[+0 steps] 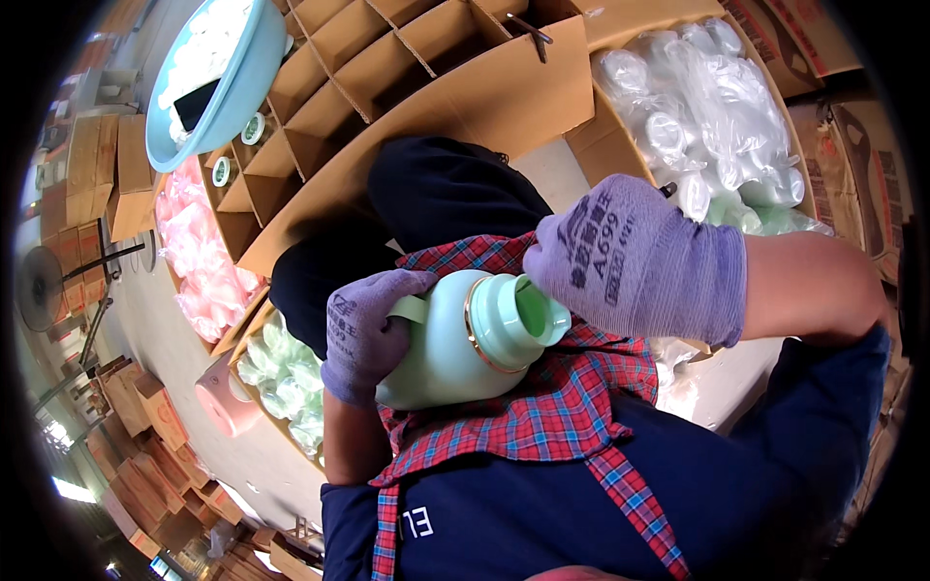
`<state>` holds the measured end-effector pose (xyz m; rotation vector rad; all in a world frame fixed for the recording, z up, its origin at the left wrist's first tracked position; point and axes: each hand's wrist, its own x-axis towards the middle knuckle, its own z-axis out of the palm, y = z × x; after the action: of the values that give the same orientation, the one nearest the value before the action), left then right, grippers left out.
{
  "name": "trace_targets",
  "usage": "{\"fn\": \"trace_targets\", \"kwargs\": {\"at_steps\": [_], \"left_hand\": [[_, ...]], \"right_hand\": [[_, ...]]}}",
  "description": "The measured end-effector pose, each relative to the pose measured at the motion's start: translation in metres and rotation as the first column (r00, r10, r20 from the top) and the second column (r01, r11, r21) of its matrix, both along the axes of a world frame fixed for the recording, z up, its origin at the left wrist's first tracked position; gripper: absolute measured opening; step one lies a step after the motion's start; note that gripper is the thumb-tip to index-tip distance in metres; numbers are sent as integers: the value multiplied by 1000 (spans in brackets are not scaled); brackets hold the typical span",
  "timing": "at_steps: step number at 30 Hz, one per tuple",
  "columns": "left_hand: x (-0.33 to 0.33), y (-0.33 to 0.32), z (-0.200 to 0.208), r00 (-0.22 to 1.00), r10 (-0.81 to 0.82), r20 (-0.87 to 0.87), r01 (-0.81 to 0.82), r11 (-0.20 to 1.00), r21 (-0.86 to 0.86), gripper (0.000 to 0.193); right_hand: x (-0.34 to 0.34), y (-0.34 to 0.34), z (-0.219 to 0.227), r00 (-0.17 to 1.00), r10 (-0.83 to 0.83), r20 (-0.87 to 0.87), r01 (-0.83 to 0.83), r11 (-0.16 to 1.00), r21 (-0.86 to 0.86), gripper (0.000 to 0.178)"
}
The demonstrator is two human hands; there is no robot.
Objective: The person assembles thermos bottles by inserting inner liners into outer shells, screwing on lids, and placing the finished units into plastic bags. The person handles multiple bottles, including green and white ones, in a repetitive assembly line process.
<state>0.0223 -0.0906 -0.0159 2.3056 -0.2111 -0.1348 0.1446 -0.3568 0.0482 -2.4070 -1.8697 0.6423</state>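
A mint-green vacuum jug [450, 339] with a copper-coloured ring lies tilted across my lap, its mouth toward the right. My left hand [366, 334], in a purple knitted glove, is closed round the jug's handle [410, 309]. The jug's open mouth [536, 312] shows a green inside. Just above that mouth, my right hand [620, 257], gloved the same way, is closed in a fist. A small dark tip [668, 190] shows beside its knuckles; whatever the fist holds is hidden.
Ahead is a cardboard box with dividers [426, 126], a dark tool [531, 35] on its edge. A blue basin [242, 97] of white pieces stands left. Boxes hold clear-bagged parts [697, 107], pink-bagged parts [199, 261] and green-bagged parts [286, 373]. A plaid apron [523, 416] covers my lap.
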Motion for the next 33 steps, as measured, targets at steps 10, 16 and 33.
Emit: {"fn": "trace_targets", "kwargs": {"at_steps": [10, 16, 33], "left_hand": [[55, 46, -29, 795, -527, -301, 317, 784, -534, 20], [81, -4, -58, 466, -758, -456, 283, 616, -735, 45], [7, 37, -13, 762, -541, -357, 57, 605, -794, 111]], "right_hand": [[-5, -1, 28, 995, -17, -102, 38, 977, 211, 20], [-18, 20, 18, 468, -122, -875, 504, 851, 151, 46], [-72, 19, -3, 63, -359, -931, 723, 660, -205, 48]]}}
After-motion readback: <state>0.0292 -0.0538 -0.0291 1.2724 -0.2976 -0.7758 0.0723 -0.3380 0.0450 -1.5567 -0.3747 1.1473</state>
